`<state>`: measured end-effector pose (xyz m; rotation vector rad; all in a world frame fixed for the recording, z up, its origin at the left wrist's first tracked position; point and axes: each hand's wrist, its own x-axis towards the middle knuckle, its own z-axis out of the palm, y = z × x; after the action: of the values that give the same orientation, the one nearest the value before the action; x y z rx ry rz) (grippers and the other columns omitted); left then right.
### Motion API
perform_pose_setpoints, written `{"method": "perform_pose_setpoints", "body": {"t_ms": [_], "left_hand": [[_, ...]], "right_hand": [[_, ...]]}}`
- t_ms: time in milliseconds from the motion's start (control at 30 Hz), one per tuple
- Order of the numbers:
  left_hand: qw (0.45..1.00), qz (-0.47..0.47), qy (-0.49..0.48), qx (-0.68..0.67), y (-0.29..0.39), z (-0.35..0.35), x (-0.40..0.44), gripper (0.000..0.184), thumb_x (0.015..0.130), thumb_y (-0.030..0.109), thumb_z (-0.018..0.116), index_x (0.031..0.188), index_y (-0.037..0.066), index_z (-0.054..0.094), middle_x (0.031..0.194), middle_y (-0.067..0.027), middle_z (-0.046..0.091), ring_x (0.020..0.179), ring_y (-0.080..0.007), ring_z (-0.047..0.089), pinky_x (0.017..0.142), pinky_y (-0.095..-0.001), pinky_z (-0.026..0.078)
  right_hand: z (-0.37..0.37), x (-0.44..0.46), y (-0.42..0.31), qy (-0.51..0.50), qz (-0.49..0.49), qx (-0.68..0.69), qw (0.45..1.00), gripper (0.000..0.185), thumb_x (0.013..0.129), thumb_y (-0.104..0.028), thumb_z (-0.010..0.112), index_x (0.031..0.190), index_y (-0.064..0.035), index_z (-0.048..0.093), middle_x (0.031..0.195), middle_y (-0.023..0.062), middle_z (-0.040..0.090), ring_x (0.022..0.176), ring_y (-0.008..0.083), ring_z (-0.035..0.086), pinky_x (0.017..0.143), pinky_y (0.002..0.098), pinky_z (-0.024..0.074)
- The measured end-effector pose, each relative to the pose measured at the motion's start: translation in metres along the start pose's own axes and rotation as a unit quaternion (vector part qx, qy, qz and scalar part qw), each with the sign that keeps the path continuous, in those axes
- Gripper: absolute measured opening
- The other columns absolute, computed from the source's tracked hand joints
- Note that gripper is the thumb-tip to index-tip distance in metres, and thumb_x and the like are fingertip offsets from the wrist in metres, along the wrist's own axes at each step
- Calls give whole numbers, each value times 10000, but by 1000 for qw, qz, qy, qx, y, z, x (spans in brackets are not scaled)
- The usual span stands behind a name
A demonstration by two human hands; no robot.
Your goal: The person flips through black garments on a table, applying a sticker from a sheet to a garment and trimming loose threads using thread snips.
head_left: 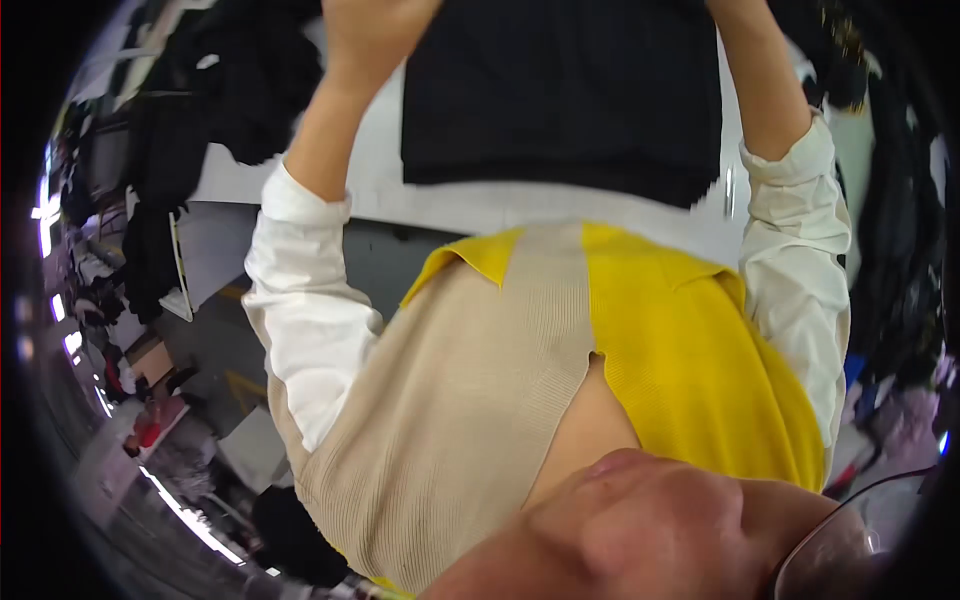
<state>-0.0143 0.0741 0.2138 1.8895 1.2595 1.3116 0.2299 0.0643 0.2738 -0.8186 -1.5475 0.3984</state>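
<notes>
A black piece of cloth (560, 100), which looks like a garment, lies flat on a white tabletop (450, 208). Its near edge is fairly straight, and its far part runs out of the top of the view. My left hand (378, 30) is at the top edge, just left of the cloth. Only the wrist end and part of the back of that hand show; the fingers are cut off. On the other side, my right forearm (765, 90) reaches up along the cloth's right edge, with the hand beyond the frame. Whether either hand touches the cloth cannot be seen.
Dark clothes (230, 90) are heaped to the left of the table, partly over its edge. More dark fabric (895, 220) hangs or lies at the far right. Grey floor (390, 260) shows below the table edge, and blurred clutter fills the lower left.
</notes>
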Motion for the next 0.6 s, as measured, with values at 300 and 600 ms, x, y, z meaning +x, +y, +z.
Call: {"method": "perform_pose_setpoints", "body": {"t_ms": [300,600], "left_hand": [[955,-54,-276,92,-84,71,-194,94,788,80,618,820,33,693,742,-39,660,565,-143,552,529,-240,434],[899,-314,-300,47,-77,121,-190,142,782,127,629,819,4,691,703,-67,645,574,-148,557,559,-233,451]], "right_hand": [[-43,-309,78,-306,235,-294,874,201,872,-145,586,1056,-91,645,1077,36,624,962,203,581,861,275,451],[-39,-334,76,-247,255,-358,864,199,865,-169,602,1052,-123,653,1080,20,623,1016,185,558,900,281,440]]}}
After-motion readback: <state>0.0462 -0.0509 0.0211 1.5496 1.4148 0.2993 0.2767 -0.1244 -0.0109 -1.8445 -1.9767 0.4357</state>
